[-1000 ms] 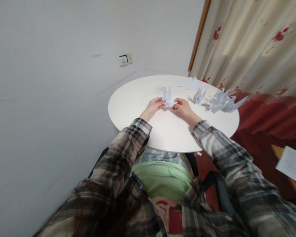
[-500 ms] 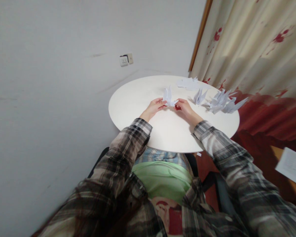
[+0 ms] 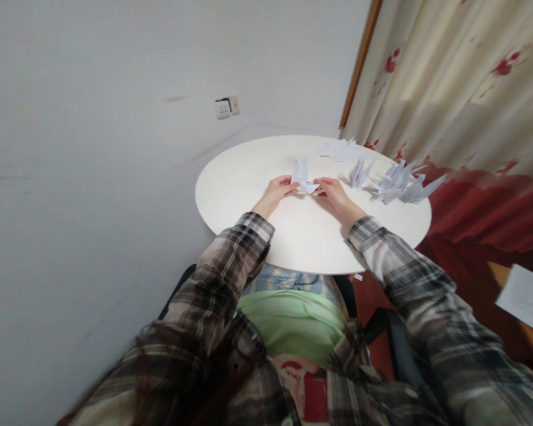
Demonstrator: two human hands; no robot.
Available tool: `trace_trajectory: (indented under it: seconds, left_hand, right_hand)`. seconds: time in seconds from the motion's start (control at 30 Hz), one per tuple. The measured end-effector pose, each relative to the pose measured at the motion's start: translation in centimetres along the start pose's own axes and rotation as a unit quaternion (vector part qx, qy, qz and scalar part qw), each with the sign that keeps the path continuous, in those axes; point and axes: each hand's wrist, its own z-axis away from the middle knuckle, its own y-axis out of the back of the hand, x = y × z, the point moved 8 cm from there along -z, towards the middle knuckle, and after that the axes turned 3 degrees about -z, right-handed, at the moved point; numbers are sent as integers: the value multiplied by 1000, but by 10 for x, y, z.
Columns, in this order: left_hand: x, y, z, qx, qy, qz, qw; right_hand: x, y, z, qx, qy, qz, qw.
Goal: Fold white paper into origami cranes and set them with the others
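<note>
A folded white paper crane [image 3: 301, 173] is held between my two hands, just above the round white table [image 3: 313, 239]. Its tall points stick up, and a lower flap reaches toward the right. My left hand [image 3: 279, 190] pinches the crane's left lower side between thumb and fingers. From the other side, my right hand [image 3: 331, 189] is closed with its fingertips at the tip of the right flap. Right of that hand stands another paper crane [image 3: 359, 174].
Several more paper cranes [image 3: 397, 182] cluster near the table's right edge. Flat white paper sheets [image 3: 337, 149] lie at the back. A wall with a socket [image 3: 222, 109] is to the left, a flowered curtain [image 3: 453, 89] to the right. A printed sheet [image 3: 526, 299] lies lower right.
The crane has turned slightly between my hands, and its right flap shows more plainly. The fingers of my right hand have shifted a little; both arms stay in place.
</note>
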Motion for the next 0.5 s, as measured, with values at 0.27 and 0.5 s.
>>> trace_trajectory:
  seconds: [0.27, 0.5]
  left_hand:
    - [0, 4, -3, 15, -12, -11, 1000]
    - [4, 3, 0, 19, -28, -8, 999]
  right_hand:
    - [3, -3, 3, 0, -50, -33, 998]
    - [-4, -5, 6, -19, -4, 2, 1000]
